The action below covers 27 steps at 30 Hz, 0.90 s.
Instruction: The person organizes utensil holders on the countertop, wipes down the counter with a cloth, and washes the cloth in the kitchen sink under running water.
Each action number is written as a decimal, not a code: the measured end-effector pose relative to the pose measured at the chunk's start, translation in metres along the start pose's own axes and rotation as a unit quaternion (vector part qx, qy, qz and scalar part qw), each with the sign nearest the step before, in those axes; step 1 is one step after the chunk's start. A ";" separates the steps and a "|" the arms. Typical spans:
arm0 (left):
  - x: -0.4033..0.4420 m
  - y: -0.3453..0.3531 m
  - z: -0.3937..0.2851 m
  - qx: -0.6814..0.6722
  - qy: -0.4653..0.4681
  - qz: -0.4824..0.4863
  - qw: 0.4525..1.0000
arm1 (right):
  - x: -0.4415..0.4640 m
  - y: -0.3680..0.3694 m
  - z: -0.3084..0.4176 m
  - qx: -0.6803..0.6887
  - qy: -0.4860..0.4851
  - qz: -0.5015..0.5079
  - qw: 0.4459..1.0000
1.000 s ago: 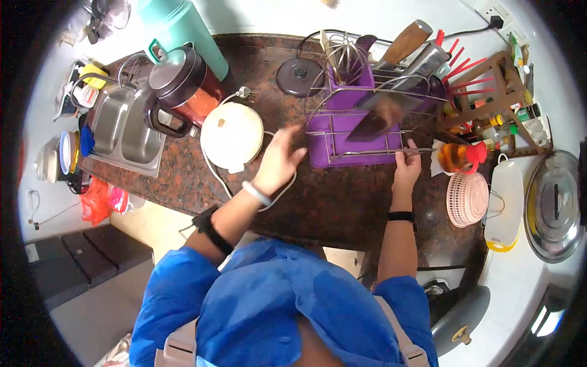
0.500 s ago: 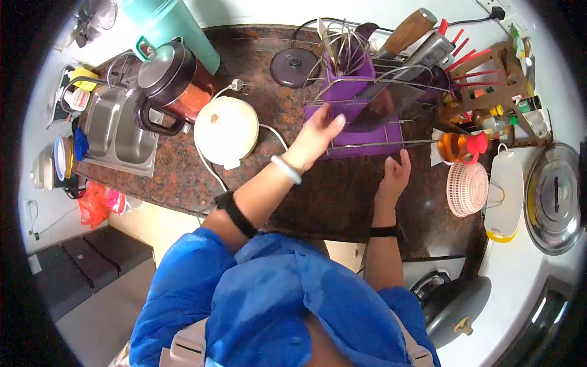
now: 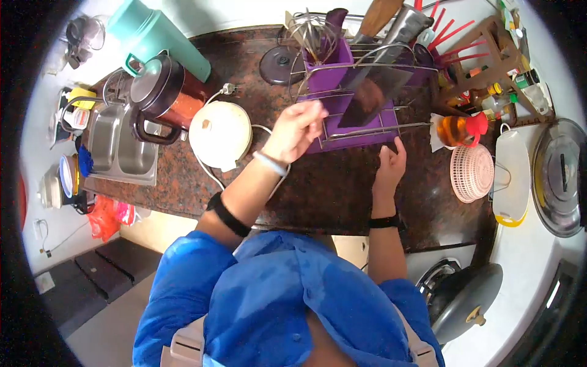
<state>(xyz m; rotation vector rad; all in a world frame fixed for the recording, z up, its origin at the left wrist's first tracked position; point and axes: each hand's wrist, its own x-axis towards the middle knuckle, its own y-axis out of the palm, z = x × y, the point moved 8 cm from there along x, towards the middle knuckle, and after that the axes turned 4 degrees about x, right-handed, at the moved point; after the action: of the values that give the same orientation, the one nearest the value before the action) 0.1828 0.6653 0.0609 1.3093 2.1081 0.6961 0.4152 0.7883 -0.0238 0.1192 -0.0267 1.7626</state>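
Observation:
A purple dish and utensil rack (image 3: 330, 79) with metal wires stands on the dark speckled counter in front of me. A cleaver (image 3: 373, 101) hangs in it, its broad blade showing through the wires, and a whisk (image 3: 315, 33) rises from the holder on its left. My left hand (image 3: 296, 131) is by the rack's front left side, its fingers curled in and nothing visible in them. Close to the front right corner is my right hand (image 3: 390, 171), thumb and forefinger apart; whether the fingertip touches the rack I cannot tell.
Leftward are a cream round appliance (image 3: 220, 134) with its cord, a dark-lidded kettle (image 3: 168, 92), a mint-green jug (image 3: 165, 40) and a steel sink (image 3: 137, 147). To the right are an oil bottle (image 3: 455, 129), a pink basket (image 3: 472, 174) and a wok lid (image 3: 468, 306).
My left hand has drawn back to the left from the rack's front, and its spread fingers have curled in. My right hand stays near the front right corner. The view has shifted slightly.

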 end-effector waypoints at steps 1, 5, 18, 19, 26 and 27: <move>-0.012 -0.009 0.000 -0.037 0.012 0.014 0.999 | -0.001 -0.003 0.001 -0.034 -0.014 -0.007 0.999; -0.073 -0.047 0.017 -0.036 -0.060 0.054 0.996 | -0.022 0.034 0.036 -0.078 -0.095 0.074 0.990; -0.203 -0.132 0.049 0.231 -0.266 -0.046 0.935 | -0.060 0.111 0.035 -0.147 -0.130 0.234 0.952; -0.206 -0.132 0.041 0.212 -0.268 -0.058 0.938 | -0.067 0.109 0.028 -0.134 -0.120 0.253 0.950; -0.241 -0.169 0.003 0.164 -0.205 -0.121 0.957 | -0.184 0.169 0.091 -0.060 -0.121 0.555 0.821; -0.248 -0.175 -0.004 0.170 -0.193 -0.120 0.959 | -0.179 0.179 0.105 -0.028 -0.157 0.508 0.846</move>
<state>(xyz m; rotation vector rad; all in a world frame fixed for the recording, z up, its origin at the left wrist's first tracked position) 0.1626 0.3712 -0.0091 1.2095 2.0620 -0.0305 0.2803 0.5694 0.0725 0.4077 -0.4548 2.7852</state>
